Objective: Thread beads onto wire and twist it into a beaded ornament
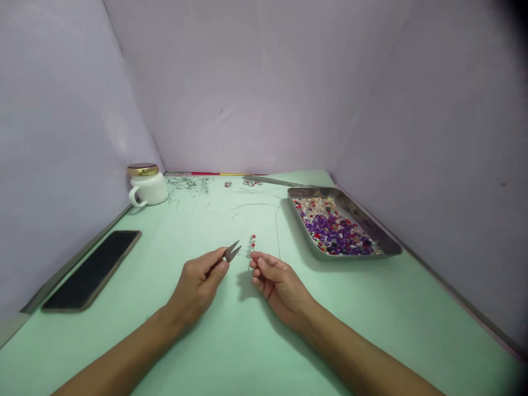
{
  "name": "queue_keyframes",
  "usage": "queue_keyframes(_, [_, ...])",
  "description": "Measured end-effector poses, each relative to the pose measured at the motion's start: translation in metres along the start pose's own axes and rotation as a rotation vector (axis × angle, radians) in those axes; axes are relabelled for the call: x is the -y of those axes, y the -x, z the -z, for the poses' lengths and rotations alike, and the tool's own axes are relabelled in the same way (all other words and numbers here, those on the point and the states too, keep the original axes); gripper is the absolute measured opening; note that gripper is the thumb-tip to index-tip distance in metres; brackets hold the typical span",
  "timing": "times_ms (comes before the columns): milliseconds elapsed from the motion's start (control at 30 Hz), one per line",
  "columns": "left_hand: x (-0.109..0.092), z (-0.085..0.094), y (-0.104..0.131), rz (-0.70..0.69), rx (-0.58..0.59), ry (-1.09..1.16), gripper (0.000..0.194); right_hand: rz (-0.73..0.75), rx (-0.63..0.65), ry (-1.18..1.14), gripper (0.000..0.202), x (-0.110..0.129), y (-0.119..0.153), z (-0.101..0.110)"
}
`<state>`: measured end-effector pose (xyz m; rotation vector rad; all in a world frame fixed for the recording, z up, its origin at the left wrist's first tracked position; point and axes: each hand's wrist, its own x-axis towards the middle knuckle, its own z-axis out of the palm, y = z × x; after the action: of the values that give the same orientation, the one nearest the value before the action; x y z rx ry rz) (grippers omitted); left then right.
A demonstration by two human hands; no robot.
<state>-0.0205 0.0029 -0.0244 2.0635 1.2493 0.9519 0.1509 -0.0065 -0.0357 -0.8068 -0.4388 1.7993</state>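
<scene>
My left hand (202,280) is closed around a pair of small thread snips (233,252), whose two pointed blades stand apart and point up and right. Pinched in the fingertips of my right hand (280,280) is a short beaded strand (253,245) of red and pale beads. Its upper end stands up above my fingers, just right of the blade tips and apart from them. A thin wire end hangs below the beads beside my fingers. My fingers hide the lower part of the strand.
At right stands a metal tray (346,198) of purple, red, clear and black beads. A white mug (150,188) with a gold-rimmed lid and a phone (94,269) are at left. Wire scraps (192,185), small beaded pieces (252,182) and a bundle of wires (280,180) lie at the back.
</scene>
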Motion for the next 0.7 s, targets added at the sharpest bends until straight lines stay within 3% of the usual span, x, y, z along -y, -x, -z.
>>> queue_keyframes(700, [0.0012, -0.0043, 0.0025, -0.086, 0.012, -0.015, 0.027, -0.001, 0.0, 0.047, 0.019, 0.0028, 0.0025, -0.0023])
